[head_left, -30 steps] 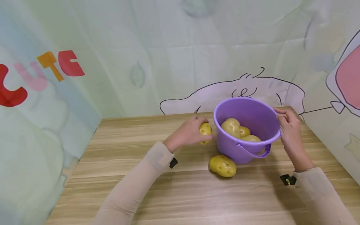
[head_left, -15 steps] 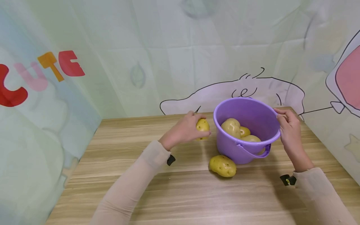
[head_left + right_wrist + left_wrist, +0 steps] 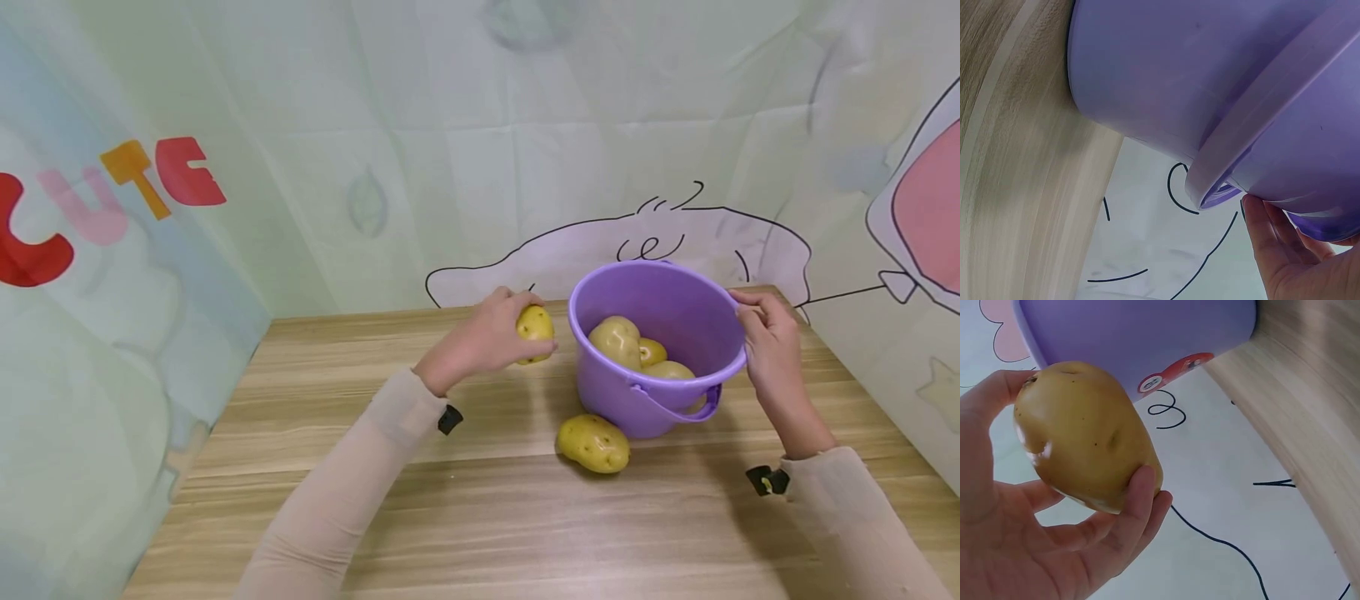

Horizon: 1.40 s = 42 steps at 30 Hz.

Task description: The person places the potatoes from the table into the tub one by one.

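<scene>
My left hand (image 3: 487,335) holds a yellow potato (image 3: 535,332) between thumb and fingers, to the left of the purple bucket (image 3: 615,400). In the left wrist view the fingers wrap the sides of this potato (image 3: 1085,437), with the bucket wall (image 3: 1129,337) behind it. My right hand (image 3: 776,354) grips the bucket's rim on the right side; the right wrist view has its fingertips (image 3: 1257,212) at the rim. Inside the bucket lie several potatoes (image 3: 617,340), partly hidden by its front wall. Another potato (image 3: 594,443) rests on the table against the bucket's front left.
The wooden table (image 3: 315,433) ends at a printed cloth backdrop (image 3: 450,167) behind and at both sides. The bucket's handle (image 3: 701,408) hangs down at its front right.
My left hand has moved slightly left and up with the potato in it, away from the bucket. The right hand and the bucket stay in place.
</scene>
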Each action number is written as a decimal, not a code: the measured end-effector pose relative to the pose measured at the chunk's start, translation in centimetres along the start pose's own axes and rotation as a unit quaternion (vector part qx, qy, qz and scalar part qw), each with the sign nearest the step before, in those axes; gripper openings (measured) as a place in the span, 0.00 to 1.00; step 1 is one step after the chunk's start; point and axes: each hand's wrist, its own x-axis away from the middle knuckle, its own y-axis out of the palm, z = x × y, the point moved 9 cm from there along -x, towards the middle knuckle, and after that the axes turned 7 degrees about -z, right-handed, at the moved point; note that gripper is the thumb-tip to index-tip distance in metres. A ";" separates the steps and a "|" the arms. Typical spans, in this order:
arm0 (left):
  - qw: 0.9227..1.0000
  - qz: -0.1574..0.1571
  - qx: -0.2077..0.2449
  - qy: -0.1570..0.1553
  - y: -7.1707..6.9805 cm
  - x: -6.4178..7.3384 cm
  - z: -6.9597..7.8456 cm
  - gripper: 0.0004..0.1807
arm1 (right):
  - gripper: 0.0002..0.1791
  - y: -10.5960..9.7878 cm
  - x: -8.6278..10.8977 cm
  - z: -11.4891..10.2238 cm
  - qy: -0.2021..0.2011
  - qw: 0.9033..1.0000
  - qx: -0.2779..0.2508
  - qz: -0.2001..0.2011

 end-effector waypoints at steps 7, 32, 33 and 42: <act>1.000 0.007 -0.011 0.007 -1.1 0.1 0.7 0.36 | 0.16 0.0 0.0 0.1 0.003 1.000 -0.005 -0.004; 0.999 0.026 -0.014 0.040 -2.6 -0.4 3.6 0.36 | 0.17 0.0 0.0 0.0 0.006 1.000 0.005 -0.007; 0.999 0.027 -0.011 0.043 -2.6 -0.4 3.9 0.36 | 0.17 0.0 0.0 0.0 0.006 1.000 0.005 -0.007; 0.998 0.022 -0.008 0.067 -2.2 -1.2 6.5 0.34 | 0.16 0.1 0.0 0.3 0.004 1.000 -0.014 -0.011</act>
